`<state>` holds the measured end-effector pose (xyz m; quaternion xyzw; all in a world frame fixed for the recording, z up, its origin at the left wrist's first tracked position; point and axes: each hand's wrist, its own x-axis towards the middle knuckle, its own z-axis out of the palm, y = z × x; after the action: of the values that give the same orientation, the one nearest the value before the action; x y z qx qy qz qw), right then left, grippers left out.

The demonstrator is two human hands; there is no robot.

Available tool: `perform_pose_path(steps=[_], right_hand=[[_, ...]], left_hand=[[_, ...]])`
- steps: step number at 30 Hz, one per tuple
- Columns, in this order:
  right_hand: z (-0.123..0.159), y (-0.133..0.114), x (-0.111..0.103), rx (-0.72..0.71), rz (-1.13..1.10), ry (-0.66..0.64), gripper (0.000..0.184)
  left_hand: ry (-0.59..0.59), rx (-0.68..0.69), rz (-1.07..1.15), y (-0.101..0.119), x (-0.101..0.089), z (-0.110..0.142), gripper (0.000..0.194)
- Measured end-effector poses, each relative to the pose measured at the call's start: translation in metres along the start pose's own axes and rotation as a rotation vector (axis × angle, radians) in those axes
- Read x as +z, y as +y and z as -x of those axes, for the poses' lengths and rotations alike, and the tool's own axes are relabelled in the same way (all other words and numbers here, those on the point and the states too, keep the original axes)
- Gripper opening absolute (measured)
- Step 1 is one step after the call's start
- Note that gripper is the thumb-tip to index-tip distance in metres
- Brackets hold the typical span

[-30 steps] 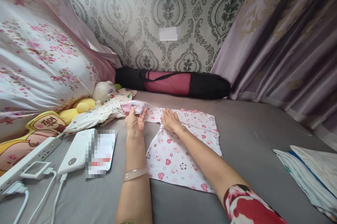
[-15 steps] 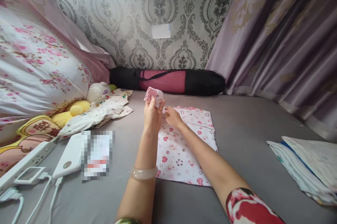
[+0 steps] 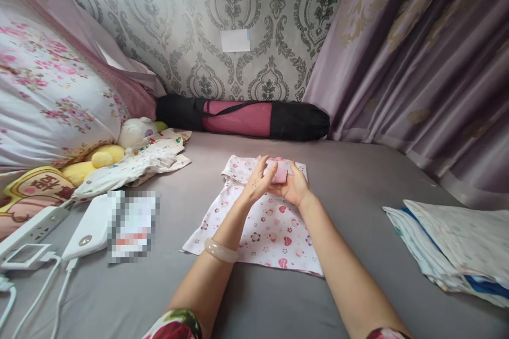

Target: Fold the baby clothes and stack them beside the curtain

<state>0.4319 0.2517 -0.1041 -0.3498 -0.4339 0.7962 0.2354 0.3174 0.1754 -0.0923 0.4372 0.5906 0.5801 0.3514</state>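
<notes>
A small white garment with pink hearts and flowers (image 3: 262, 227) lies flat on the grey sheet (image 3: 358, 196). Its pink-cuffed sleeve (image 3: 280, 171) is folded in over the top of the garment. My left hand (image 3: 258, 184) and my right hand (image 3: 292, 186) meet there, both with fingers pinched on that sleeve. A pale bangle (image 3: 221, 250) sits on my left wrist.
A rolled mat in a black and pink bag (image 3: 242, 118) lies along the wall. Left: floral bedding (image 3: 47, 100), soft toys (image 3: 99, 156), more baby clothes (image 3: 135, 164), a white power bank (image 3: 85, 227), a power strip (image 3: 24, 227) with cables. Folded cloths (image 3: 453, 243) lie right, below purple curtains (image 3: 417, 63).
My left hand lifted the pink-cuffed sleeve from the left and carried it right onto the garment's top. My right hand shifted from pressing the garment to taking the sleeve.
</notes>
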Motion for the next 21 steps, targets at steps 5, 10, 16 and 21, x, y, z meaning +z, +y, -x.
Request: perform_pose_path(steps=[5, 10, 16, 21], right_hand=[[-0.011, 0.011, 0.003, -0.012, -0.015, 0.202, 0.012], [-0.013, 0.001, -0.006, -0.22, 0.053, 0.254, 0.011], [-0.016, -0.012, -0.037, -0.326, 0.111, 0.309, 0.013], [-0.023, -0.004, -0.054, -0.295, 0.123, 0.446, 0.021]], left_hand=[[0.154, -0.071, 0.088, -0.008, -0.027, -0.014, 0.05], [0.529, -0.02, -0.168, -0.032, -0.069, -0.023, 0.021], [0.329, -0.018, -0.298, -0.059, -0.078, -0.023, 0.03], [0.144, -0.003, -0.714, -0.074, -0.069, -0.023, 0.041]])
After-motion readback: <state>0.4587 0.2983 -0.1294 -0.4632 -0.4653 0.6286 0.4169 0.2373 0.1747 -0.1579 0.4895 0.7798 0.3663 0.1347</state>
